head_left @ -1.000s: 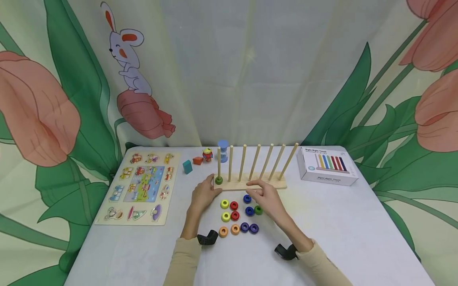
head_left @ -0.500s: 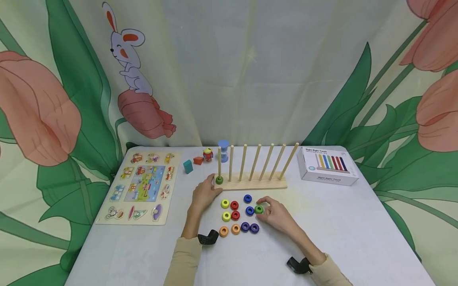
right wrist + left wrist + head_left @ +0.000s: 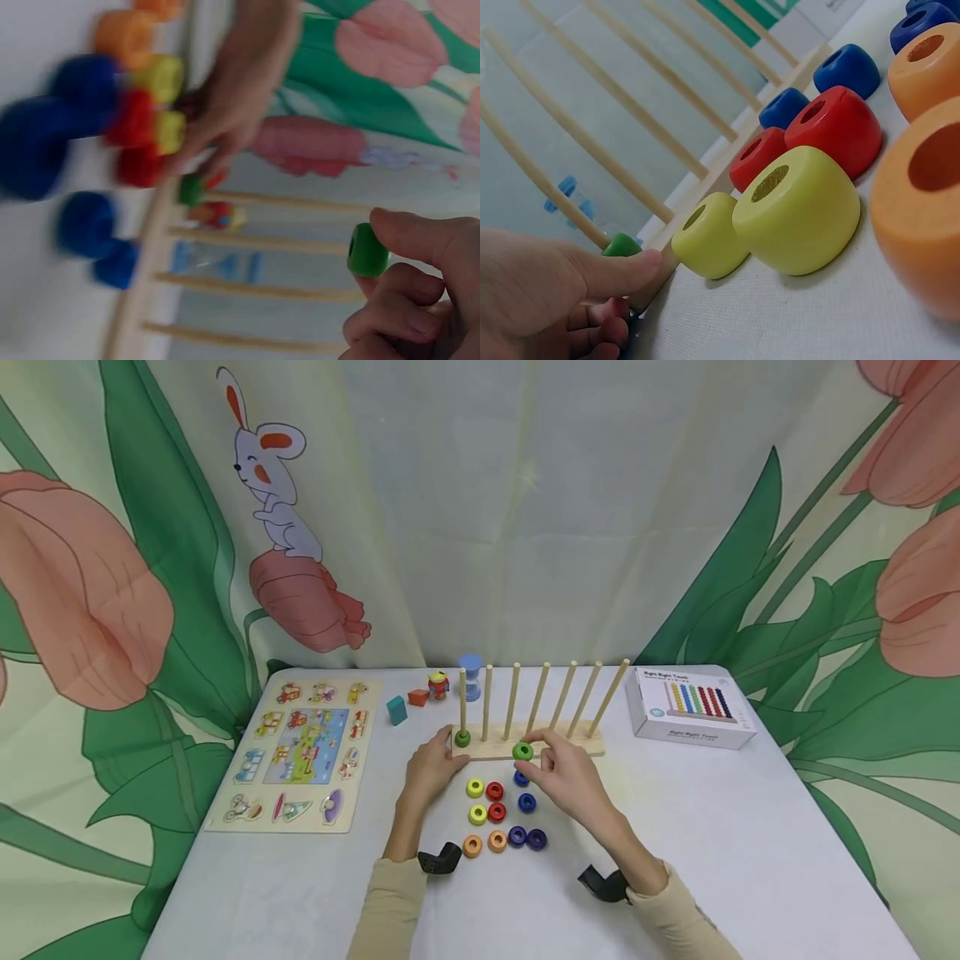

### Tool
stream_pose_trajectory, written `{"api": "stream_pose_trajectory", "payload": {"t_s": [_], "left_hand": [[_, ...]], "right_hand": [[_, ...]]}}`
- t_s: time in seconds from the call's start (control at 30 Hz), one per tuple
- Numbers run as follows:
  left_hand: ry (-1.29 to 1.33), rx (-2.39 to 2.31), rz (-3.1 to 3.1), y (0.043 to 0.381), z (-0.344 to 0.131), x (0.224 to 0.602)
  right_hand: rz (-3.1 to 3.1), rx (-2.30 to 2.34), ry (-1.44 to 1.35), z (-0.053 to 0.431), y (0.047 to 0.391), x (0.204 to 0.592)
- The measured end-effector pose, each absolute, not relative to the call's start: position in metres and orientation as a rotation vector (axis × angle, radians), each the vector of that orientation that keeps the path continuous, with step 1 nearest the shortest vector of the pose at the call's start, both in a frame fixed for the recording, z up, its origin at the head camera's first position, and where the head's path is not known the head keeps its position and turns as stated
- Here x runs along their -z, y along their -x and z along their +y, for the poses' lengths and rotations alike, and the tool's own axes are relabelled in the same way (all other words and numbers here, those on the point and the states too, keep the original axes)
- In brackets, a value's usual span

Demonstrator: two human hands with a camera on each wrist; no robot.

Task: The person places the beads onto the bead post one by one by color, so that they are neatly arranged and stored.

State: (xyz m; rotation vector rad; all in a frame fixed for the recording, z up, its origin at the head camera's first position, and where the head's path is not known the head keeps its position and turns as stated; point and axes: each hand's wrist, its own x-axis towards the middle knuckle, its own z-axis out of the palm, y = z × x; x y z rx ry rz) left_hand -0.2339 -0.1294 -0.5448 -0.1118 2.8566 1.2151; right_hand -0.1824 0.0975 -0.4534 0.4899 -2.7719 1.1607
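A wooden peg rack (image 3: 491, 748) with several upright rods stands at the middle of the table. One green bead (image 3: 462, 739) sits at the foot of its leftmost rod. The left hand (image 3: 431, 768) grips the rack's left end, thumb along the front edge. Between thumb and index finger the right hand (image 3: 567, 775) pinches another green bead (image 3: 367, 250), raised in front of the rack. Below lie loose beads: yellow (image 3: 799, 211), red (image 3: 835, 131), blue (image 3: 527, 802), orange (image 3: 472, 846) and dark purple-blue (image 3: 536, 839).
To the left lies a wooden picture puzzle board (image 3: 362, 693). Behind the rack's left side are a teal block (image 3: 397, 710), an orange block (image 3: 418, 697), a small toy figure (image 3: 438, 685) and a blue sand timer (image 3: 471, 677). A white box (image 3: 690, 708) stands at the right.
The right hand went down to the green bead beside the blue ones, took hold of it and lifted it toward the rack. The left hand stayed at the rack's end.
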Motion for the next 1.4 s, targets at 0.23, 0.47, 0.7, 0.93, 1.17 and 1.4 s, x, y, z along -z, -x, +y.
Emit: {"api": "stream_pose_trajectory", "payload": {"t_s": [0.23, 0.47, 0.7, 0.93, 1.17, 1.4], "left_hand": [[0.077, -1.215, 2.861, 0.236, -0.129, 0.546], [0.072, -1.229, 2.864, 0.235, -0.131, 0.546], [0.068, -1.228, 2.869, 0.234, -0.130, 0.544], [0.069, -1.236, 2.864, 0.234, -0.131, 0.543], [0.097, -1.210, 2.861, 0.234, -0.129, 0.542], [0.111, -1.215, 2.857, 0.234, -0.129, 0.543]], "right_hand": [[-2.573, -1.331, -0.593, 0.058, 0.201, 0.390], [-2.540, -1.234, -0.675, 0.028, 0.230, 0.363], [-2.633, -1.103, -0.686, 0.015, 0.244, 0.366], [-2.593, -1.160, -0.697, 0.017, 0.239, 0.375], [-2.586, -1.394, -0.639, 0.042, 0.220, 0.407], [-2.777, -1.390, -0.468, 0.071, 0.209, 0.458]]}}
